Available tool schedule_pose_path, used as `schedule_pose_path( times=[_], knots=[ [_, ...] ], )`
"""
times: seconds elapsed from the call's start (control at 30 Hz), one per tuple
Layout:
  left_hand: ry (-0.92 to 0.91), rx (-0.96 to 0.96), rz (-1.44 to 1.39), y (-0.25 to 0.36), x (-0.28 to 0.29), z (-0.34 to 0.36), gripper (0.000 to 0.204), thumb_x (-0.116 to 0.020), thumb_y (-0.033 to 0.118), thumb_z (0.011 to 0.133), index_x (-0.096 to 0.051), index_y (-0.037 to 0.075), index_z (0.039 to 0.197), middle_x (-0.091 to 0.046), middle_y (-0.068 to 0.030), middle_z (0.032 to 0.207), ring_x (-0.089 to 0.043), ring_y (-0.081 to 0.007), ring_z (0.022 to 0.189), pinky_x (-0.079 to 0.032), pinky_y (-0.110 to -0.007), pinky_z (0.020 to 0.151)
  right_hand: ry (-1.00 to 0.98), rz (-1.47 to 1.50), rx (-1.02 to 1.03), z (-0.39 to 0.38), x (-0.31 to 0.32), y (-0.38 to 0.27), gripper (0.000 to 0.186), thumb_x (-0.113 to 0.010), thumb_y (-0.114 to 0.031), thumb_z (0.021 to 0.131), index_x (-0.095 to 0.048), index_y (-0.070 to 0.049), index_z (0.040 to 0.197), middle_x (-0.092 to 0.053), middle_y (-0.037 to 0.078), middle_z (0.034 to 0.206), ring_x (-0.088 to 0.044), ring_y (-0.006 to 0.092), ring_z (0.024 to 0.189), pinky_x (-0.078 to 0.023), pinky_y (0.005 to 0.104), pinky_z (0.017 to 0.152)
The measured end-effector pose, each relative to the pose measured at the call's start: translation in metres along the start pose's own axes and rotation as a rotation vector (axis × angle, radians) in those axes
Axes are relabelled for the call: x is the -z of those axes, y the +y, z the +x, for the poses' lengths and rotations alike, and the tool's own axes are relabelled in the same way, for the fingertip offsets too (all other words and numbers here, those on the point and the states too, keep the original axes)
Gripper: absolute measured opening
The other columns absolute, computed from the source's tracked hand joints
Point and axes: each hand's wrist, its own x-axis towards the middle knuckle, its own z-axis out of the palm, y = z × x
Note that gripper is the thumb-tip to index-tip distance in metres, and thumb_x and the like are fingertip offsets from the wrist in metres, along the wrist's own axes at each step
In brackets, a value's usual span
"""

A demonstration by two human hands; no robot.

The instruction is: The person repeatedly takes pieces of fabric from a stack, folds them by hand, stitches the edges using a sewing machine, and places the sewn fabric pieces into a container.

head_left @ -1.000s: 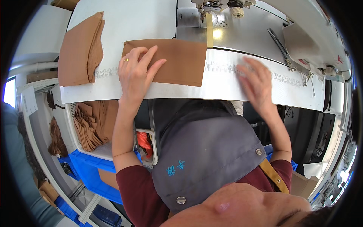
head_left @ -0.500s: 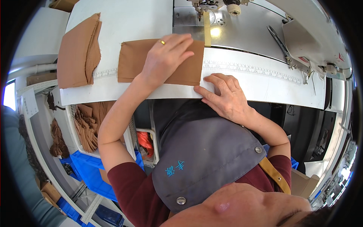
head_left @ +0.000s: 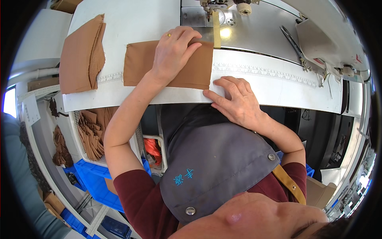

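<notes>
Brown cloth [head_left: 197, 67] flat on desk [head_left: 278, 91], left fingers [head_left: 185, 36] half-curled over it, grip unclear; right fingers [head_left: 239, 87] part-spread beside it, empty.

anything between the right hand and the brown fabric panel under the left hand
Nothing visible: the right hand is right beside the near right corner of the brown fabric panel, and the left hand is farther left.

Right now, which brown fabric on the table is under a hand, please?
The flat rectangular brown piece under the left hand; the layered pile at far left has no hand on it.
</notes>
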Motion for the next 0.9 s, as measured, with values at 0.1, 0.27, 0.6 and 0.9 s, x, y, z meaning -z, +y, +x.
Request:
schedule_pose_path(
  times=[0.1, 0.27, 0.6, 0.9],
  knots=[
    [0.079, -0.192, 0.243, 0.002, 0.0, -0.001, 0.013, -0.068, 0.013, 0.084, -0.066, 0.011, 0.096, -0.062, -0.0006, 0.101, -0.06, -0.0216, 0.095, -0.046, -0.04, 0.085, -0.005, -0.004, 0.034, 0.002, 0.005, 0.0, 0.041, -0.074, -0.016, 0.077, -0.065, -0.011, 0.117, -0.056, 0.009, 0.116, -0.052, 0.0257, 0.111, -0.043, 0.0386, 0.089],
    [-0.006, -0.335, 0.302, 0.003, -0.001, -0.006, 0.019, -0.069, 0.007, 0.081, -0.066, 0.005, 0.1, -0.063, -0.0039, 0.104, -0.062, -0.022, 0.096, -0.049, -0.041, 0.092, 0.045, -0.094, 0.132, 0.033, 0.013, 0.041, 0.043, -0.06, -0.007, 0.075, -0.063, -0.001, 0.118, -0.063, 0.01, 0.117, -0.058, 0.0263, 0.103, -0.046, 0.0372, 0.086],
    [0.058, -0.302, 0.162, -0.015, -0.01, 0.023, 0.026, -0.07, 0.008, 0.083, -0.069, 0.0, 0.107, -0.068, -0.0067, 0.113, -0.063, -0.0243, 0.098, -0.054, -0.033, 0.084, 0.103, -0.314, 0.151, 0.085, 0.0, 0.105, 0.038, -0.063, -0.013, 0.083, -0.062, -0.006, 0.12, -0.061, 0.007, 0.124, -0.058, 0.0252, 0.105, -0.046, 0.0368, 0.089],
    [-0.052, -0.238, 0.193, -0.03, -0.017, 0.034, 0.028, -0.064, 0.014, 0.089, -0.068, 0.005, 0.116, -0.066, -0.0011, 0.122, -0.059, -0.0219, 0.105, -0.051, -0.033, 0.089, 0.107, -0.291, -0.022, 0.087, -0.004, 0.113, 0.036, -0.062, -0.018, 0.091, -0.061, -0.012, 0.126, -0.057, 0.008, 0.119, -0.06, 0.0242, 0.095, -0.045, 0.037, 0.079]
  ],
)
